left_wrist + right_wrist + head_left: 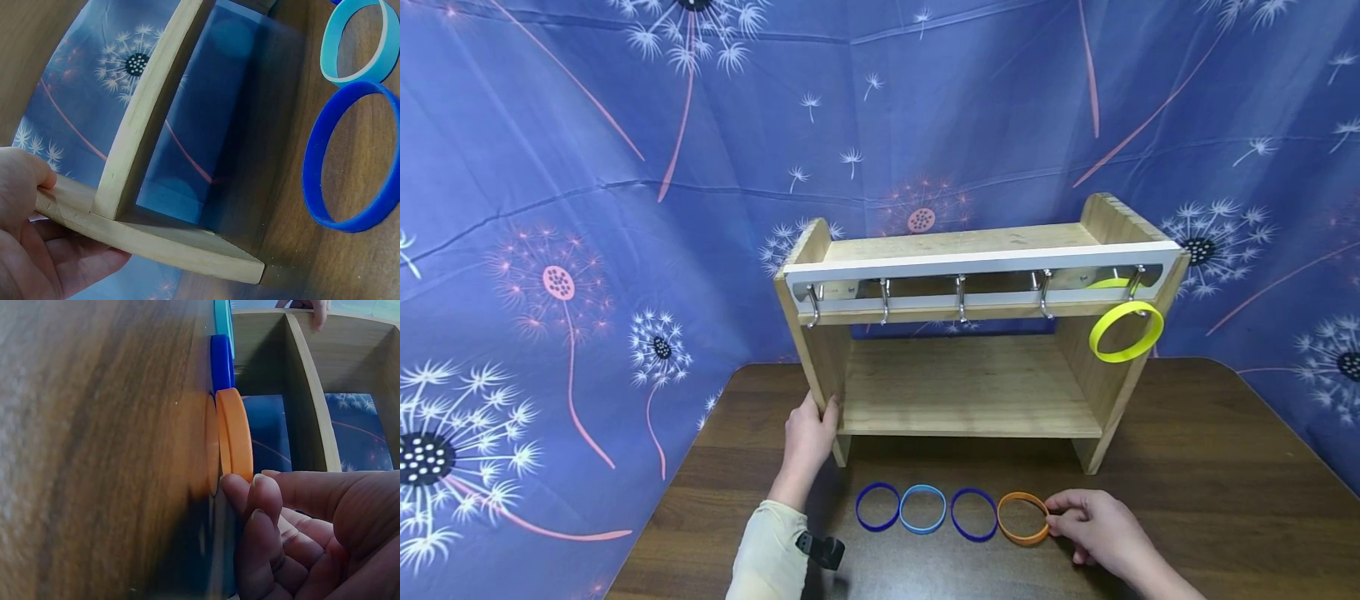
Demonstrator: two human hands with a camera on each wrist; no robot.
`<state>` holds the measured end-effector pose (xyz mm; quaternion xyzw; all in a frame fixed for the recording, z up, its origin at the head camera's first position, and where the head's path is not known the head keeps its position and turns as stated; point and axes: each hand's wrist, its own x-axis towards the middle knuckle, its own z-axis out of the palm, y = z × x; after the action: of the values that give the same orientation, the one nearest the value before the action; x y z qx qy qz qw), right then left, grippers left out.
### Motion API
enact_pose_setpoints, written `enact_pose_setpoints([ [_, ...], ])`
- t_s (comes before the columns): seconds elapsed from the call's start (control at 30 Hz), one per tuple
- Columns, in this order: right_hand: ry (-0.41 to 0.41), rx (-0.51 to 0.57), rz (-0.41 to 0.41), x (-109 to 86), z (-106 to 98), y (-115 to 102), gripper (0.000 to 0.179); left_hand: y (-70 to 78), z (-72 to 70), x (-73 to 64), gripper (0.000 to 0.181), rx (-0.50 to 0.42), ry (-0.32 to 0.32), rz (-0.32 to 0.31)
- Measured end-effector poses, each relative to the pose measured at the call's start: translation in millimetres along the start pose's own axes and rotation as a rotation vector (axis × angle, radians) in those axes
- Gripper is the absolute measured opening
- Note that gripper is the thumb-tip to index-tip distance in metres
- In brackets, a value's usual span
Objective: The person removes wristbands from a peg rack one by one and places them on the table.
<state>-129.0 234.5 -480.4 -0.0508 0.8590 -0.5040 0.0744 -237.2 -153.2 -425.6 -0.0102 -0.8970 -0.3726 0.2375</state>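
Note:
My right hand (1097, 532) pinches the right edge of an orange silicone wristband (1024, 540) between thumb and fingers. In the right wrist view, that edge of the orange wristband (235, 434) looks slightly raised off the table. My left hand (808, 437) grips the left side panel of a small wooden shelf (970, 383), thumb on the inner side. To the left of the orange band lie a dark blue wristband (953, 521), a light blue wristband (922, 531) and another dark blue wristband (859, 517), in a row. A yellow wristband (1126, 354) hangs from the shelf's rightmost hook.
Several metal hooks (961, 298) line a white rail (985, 261) across the shelf's front. The shelf stands on a brown wood-grain table (1240, 450). Behind it hangs a blue dandelion-print cloth (1000, 108). A black strap camera (822, 550) sits on my left wrist.

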Motion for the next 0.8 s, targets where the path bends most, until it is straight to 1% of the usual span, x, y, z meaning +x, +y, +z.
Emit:
enact_pose_setpoints([
  [0.13, 0.028, -0.046, -0.001, -3.1, -3, -4, 0.026, 0.3, -0.1, 0.0, 0.017, 0.001, 0.003, 0.006],
  [0.33, 0.085, -0.052, 0.012, -6.3, -6, -13, 0.028, 0.4, 0.0, -0.4, 0.018, 0.004, 0.005, 0.001],
  [0.53, 0.158, -0.076, 0.012, -8.6, -7, -23, 0.024, 0.7, -0.1, -0.7, 0.019, 0.004, 0.004, 0.001],
  [0.67, 0.206, -0.049, -0.023, -7.8, -9, -29, 0.026, 0.7, -0.2, -0.9, 0.019, 0.006, 0.007, 0.004],
  [0.8, 0.257, -0.011, -0.077, -6.9, -12, -34, 0.028, -0.1, 0.2, -0.4, 0.018, 0.011, 0.011, 0.02],
])
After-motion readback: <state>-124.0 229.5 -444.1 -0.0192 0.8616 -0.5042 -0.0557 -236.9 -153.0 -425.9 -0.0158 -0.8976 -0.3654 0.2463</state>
